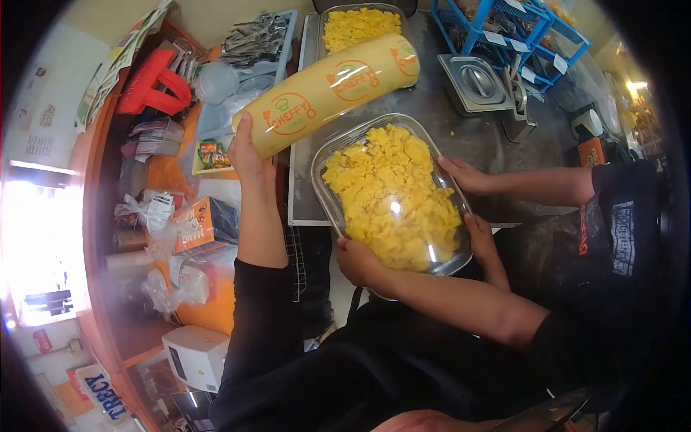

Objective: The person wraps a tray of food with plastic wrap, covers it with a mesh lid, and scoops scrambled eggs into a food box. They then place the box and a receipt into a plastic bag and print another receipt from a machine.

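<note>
My left hand (248,147) is wrapped round the lower end of a long yellow roll of printed film (327,93), which slants up to the right. Yellow crumbly food fills a clear rounded dish (318,180), with a shiny clear layer over it. At the dish's lower right edge, my right hand (482,241) grips the rim, its forearm passing behind a co-worker's arm. The co-worker's two hands hold the same dish, one (464,175) at the upper right and the other (358,263) at the lower left.
Behind the roll stands another dish of yellow food (360,25). A steel lidded container (476,83) and blue racks (468,25) are at the back right of the metal table (309,209). Cutlery in a tray (255,39), bags and boxes (194,225) line the left. The co-worker stands at the right.
</note>
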`<state>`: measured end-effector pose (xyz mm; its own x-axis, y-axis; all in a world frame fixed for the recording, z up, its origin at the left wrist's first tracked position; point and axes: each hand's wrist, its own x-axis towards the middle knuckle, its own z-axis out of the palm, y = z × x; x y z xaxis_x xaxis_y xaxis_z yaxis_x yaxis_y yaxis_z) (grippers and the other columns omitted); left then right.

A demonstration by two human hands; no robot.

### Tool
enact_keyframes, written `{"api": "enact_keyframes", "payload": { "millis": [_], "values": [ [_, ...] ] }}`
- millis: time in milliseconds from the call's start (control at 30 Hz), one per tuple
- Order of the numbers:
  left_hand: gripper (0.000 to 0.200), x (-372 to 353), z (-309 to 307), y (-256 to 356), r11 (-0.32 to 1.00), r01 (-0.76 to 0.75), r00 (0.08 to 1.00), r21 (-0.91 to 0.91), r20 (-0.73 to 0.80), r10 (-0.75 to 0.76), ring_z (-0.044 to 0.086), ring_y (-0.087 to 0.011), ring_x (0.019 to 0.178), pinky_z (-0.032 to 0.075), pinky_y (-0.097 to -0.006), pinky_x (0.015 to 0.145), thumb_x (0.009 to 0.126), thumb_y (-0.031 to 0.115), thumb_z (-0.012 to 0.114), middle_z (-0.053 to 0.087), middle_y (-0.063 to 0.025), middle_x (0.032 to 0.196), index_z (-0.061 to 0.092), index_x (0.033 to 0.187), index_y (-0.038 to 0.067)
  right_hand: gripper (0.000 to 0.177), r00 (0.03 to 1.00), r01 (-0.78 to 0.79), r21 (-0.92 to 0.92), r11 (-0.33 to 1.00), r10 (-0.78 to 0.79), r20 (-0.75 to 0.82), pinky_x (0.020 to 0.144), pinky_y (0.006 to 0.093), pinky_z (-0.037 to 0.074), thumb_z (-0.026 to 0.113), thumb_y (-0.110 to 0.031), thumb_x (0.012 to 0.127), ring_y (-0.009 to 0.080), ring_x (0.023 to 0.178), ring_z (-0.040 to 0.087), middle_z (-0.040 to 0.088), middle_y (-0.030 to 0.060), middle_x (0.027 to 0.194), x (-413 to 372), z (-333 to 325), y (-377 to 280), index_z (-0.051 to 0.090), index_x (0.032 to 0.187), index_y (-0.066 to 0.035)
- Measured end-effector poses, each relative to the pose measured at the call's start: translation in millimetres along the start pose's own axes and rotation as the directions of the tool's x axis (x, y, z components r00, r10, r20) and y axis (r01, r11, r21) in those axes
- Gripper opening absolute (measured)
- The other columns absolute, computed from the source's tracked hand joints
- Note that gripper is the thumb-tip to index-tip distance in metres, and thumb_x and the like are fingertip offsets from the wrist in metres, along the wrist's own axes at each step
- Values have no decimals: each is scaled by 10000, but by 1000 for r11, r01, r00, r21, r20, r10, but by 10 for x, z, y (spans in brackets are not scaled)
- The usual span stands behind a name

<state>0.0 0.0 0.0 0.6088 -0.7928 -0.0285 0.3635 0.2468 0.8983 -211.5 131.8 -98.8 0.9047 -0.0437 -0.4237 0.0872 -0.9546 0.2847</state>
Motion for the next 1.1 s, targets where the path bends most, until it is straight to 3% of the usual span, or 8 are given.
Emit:
{"api": "enact_keyframes", "payload": {
  "millis": [167, 267, 367, 667, 767, 933, 1033, 1100],
  "values": [
    [368, -316, 274, 133, 997, -71, 996, -14, 50, 72, 638, -208, 886, 508, -325, 785, 880, 206, 617, 635, -131, 1022, 557, 1118, -69, 311, 997, 78, 30, 996, -79, 15, 889, 331, 411, 471, -260, 892, 223, 985, 580, 664, 84, 1030, -165, -202, 207, 706, 986, -78],
    [365, -627, 314, 145, 999, -33, 999, 17, 2, 33, 635, -200, 895, 508, -328, 791, 884, 199, 610, 630, -133, 1042, 553, 1125, -69, 303, 999, -31, 219, 975, 22, 44, 884, 326, 412, 471, -246, 886, 221, 980, 577, 665, 80, 1002, -50, -46, 126, 699, 994, -79],
    [364, -888, 207, 60, 999, -15, 1000, -41, -10, 14, 633, -199, 915, 508, -322, 795, 888, 193, 605, 624, -138, 1063, 545, 1131, -72, 329, 998, -55, 165, 985, 50, 34, 893, 338, 409, 471, -241, 882, 228, 1005, 565, 616, 77, 1127, 54, 72, 42, 651, 1102, -76],
    [379, -1549, 68, 145, 993, 89, 995, 83, -47, -86, 623, -212, 965, 510, -313, 807, 904, 195, 582, 610, -155, 1095, 523, 1162, -75, 287, 969, -189, 360, 914, 232, -80, 781, 308, 434, 551, -265, 875, 185, 878, 577, 630, 73, 978, 144, 59, 343, 657, 1003, -30],
    [392, -1656, 59, 67, 989, 78, 994, 123, -88, -68, 623, -213, 965, 507, -317, 818, 917, 217, 564, 609, -155, 1099, 517, 1167, -82, 286, 834, -255, 741, 621, 529, -156, 743, 298, 442, 578, -272, 873, 171, 836, 581, 635, 71, 928, -71, 71, 626, 658, 970, -15],
    [428, -1775, -50, 276, 953, 297, 953, 57, 47, -300, 612, -231, 1013, 490, -325, 864, 936, 263, 529, 594, -163, 1146, 506, 1190, -81, 301, 215, 107, 962, -253, 950, 226, 681, 281, 456, 623, -285, 869, 147, 765, 587, 643, 69, 845, -1407, 33, 1450, 661, 915, 11],
    [451, -1920, 37, 454, 905, 419, 886, 75, 181, -426, 598, -247, 1050, 479, -340, 893, 953, 282, 485, 587, -167, 1166, 485, 1220, -82, 319, 142, 300, 829, -472, 881, 451, 643, 271, 464, 650, -293, 867, 133, 723, 591, 648, 67, 795, -2062, 33, 1714, 663, 882, 26],
    [466, -1995, 59, 459, 871, 489, 841, 39, 242, -483, 586, -253, 1073, 473, -351, 908, 962, 292, 462, 583, -167, 1176, 469, 1242, -81, 303, 229, 260, 883, -390, 914, 336, 676, 285, 459, 633, -282, 867, 146, 768, 584, 629, 72, 853, -2129, -13, 1694, 651, 920, 16]
  ]
}}
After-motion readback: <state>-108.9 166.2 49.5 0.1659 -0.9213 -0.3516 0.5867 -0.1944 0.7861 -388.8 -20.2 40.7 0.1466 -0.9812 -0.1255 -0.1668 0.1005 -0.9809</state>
